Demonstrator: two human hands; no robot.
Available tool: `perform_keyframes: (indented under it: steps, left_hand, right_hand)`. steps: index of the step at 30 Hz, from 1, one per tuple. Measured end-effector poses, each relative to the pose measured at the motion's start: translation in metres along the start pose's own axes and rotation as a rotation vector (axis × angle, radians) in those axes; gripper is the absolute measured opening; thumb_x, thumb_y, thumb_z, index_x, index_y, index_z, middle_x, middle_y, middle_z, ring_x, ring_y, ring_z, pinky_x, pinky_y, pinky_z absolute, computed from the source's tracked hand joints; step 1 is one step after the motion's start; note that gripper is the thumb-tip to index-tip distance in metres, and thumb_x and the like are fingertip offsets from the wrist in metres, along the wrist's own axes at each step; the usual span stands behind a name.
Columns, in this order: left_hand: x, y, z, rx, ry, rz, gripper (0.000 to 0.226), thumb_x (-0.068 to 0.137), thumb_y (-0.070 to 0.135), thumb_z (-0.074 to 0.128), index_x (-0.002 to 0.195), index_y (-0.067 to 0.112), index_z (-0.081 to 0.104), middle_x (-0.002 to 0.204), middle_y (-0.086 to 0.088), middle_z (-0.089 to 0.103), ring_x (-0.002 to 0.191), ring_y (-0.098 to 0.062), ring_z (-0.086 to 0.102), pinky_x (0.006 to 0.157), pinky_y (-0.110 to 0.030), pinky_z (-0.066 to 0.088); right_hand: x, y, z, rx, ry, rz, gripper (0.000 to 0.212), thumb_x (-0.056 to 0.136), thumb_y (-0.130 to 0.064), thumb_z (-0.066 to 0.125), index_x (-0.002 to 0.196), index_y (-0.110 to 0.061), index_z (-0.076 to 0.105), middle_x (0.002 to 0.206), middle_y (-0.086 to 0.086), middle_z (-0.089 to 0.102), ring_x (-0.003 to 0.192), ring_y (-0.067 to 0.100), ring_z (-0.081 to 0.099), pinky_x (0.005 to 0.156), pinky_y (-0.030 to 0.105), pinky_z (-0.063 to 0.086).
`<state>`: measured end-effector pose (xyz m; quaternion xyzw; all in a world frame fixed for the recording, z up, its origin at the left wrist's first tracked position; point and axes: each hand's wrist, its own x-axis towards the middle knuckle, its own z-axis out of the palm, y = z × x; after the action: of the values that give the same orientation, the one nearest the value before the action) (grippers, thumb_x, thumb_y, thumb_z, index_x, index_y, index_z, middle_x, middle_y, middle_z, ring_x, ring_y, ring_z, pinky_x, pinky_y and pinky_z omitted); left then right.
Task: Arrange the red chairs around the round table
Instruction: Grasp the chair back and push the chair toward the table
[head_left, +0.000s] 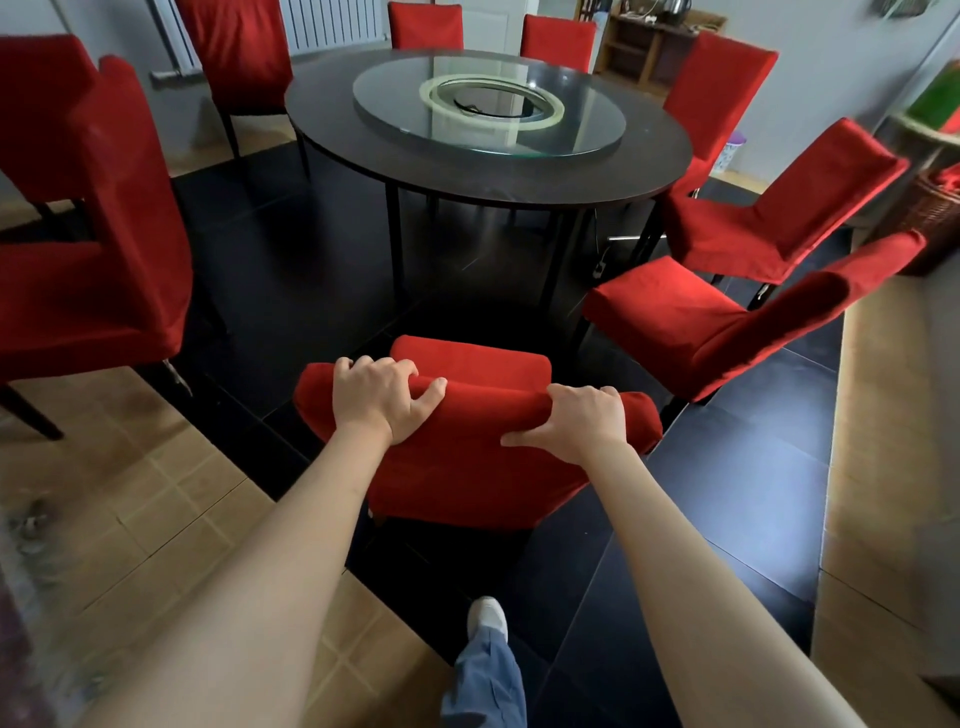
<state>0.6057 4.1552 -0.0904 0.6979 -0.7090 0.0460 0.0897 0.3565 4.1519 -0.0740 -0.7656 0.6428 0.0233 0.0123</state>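
Red chair (467, 467) backrest gripped by left hand (382, 397) and right hand (579, 423), fingers curled over top; round table (519, 166) ahead.

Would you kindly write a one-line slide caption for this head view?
Both hands, left and right, grip the backrest of a red chair facing the round table.

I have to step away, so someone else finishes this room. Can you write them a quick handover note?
Left hand and right hand both grip the top of the near chair's backrest; it faces the round table with a wide floor gap between. Far chairs sit close to the table. Left: push this one in, then straighten the angled chairs on the right and the pulled-back ones on the left.
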Motion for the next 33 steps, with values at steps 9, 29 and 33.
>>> perform_keyframes:
  steps: [9,29,33]
  left_hand:
    - [0.057,0.009,0.011,0.006,-0.017,-0.017,0.070,0.086,0.069,0.019,0.105,0.024,0.070,0.092,0.001,0.070,0.090,-0.023,0.062,0.088,-0.041,0.036]
    - [0.164,0.040,0.028,0.023,-0.086,-0.080,0.069,0.085,0.069,0.020,0.108,0.025,0.069,0.099,0.001,0.070,0.097,-0.022,0.060,0.093,-0.043,0.035]
    - [0.186,0.042,0.034,0.026,-0.078,-0.094,0.073,0.084,0.070,0.016,0.106,0.025,0.069,0.097,0.002,0.070,0.096,-0.022,0.060,0.092,-0.043,0.035]
  right_hand:
    - [0.057,0.020,-0.003,0.033,-0.033,0.013,0.082,0.046,-0.099,0.041,0.084,-0.026,0.049,0.074,-0.009,0.054,0.082,0.019,0.059,0.095,0.042,0.035]
    - [0.168,0.068,-0.013,0.084,-0.064,-0.003,0.078,0.049,-0.093,0.054,0.087,-0.025,0.050,0.080,-0.008,0.061,0.090,0.019,0.060,0.104,0.046,0.029]
    - [0.192,0.076,-0.013,0.074,-0.068,-0.018,0.081,0.048,-0.094,0.053,0.090,-0.025,0.052,0.085,-0.006,0.064,0.093,0.019,0.060,0.105,0.046,0.029]
